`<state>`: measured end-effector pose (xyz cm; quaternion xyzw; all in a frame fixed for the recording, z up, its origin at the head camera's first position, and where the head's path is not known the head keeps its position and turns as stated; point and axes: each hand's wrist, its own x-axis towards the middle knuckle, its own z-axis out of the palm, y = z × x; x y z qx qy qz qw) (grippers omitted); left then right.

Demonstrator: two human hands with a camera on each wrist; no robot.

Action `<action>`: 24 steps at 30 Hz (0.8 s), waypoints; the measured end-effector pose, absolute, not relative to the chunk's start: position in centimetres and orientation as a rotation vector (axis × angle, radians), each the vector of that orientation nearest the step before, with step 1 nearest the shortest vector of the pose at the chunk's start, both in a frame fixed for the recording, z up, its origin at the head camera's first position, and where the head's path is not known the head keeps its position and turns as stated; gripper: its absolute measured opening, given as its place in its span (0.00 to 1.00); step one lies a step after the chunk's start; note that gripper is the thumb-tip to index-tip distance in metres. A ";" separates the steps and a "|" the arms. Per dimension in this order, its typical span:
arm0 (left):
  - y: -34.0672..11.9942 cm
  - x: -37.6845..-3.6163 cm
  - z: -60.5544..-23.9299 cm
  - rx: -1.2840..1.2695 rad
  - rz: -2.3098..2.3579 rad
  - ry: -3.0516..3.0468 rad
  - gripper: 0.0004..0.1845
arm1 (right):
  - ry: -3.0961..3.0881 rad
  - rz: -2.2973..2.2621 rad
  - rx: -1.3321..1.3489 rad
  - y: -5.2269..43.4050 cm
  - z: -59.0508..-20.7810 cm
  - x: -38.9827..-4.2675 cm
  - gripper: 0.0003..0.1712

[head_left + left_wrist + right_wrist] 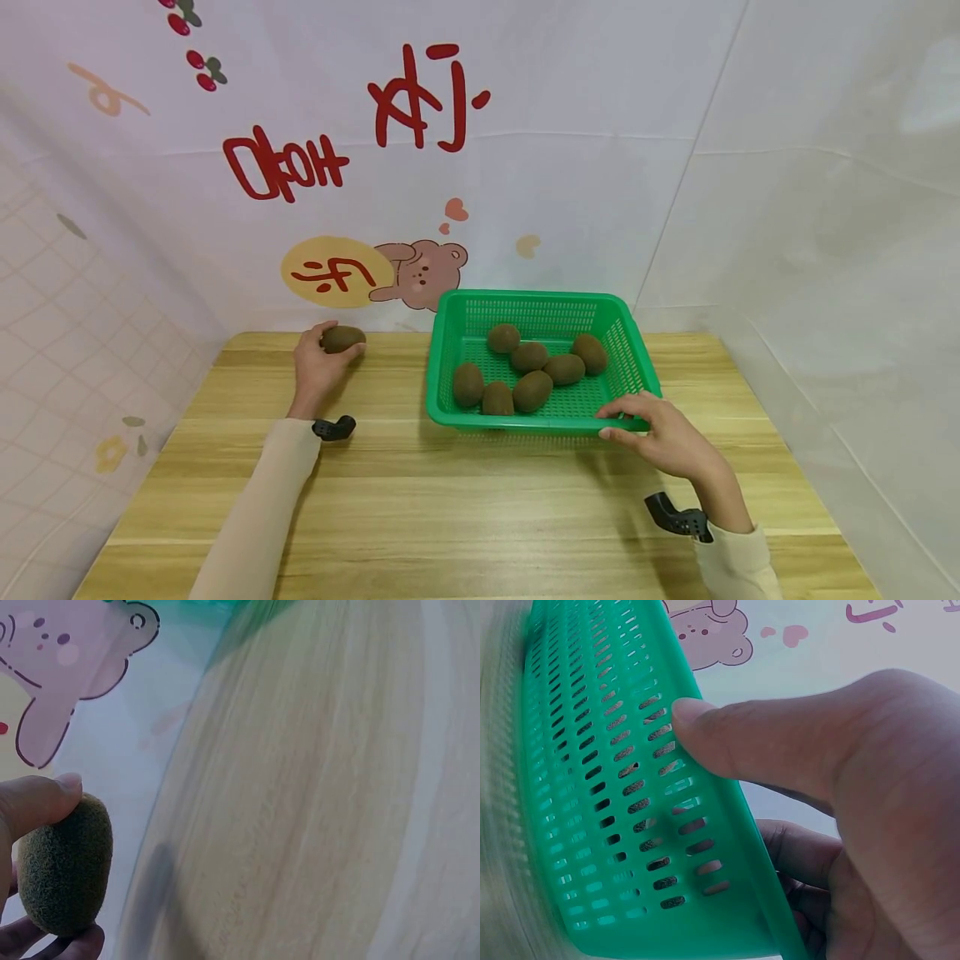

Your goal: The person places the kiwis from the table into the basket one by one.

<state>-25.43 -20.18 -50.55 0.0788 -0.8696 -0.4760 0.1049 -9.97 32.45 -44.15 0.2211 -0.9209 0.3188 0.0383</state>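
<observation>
In the head view, my left hand (318, 367) pinches a brown fuzzy kiwi (343, 338) at the back left of the table. The left wrist view shows that kiwi (66, 866) between the thumb above and the fingertips below. My right hand (663, 433) grips the front right rim of a green plastic basket (525, 423). Seen from the right wrist, the thumb presses the outside of the basket wall (622, 780) while the fingers curl over the rim to the inside. Several kiwis (531, 392) lie loose in the basket.
The wooden table (420, 525) carries the basket near its back edge. A white printed cloth (585, 200) with a bear and red characters hangs right behind the table. More cloth hangs along the left and right sides. Each wrist bears a black camera mount (333, 428).
</observation>
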 end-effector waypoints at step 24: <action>-17.6 -24.2 -48.4 0.061 -1.469 -2.477 0.37 | -2.869 0.993 0.641 32.4 -44.0 -10.0 0.10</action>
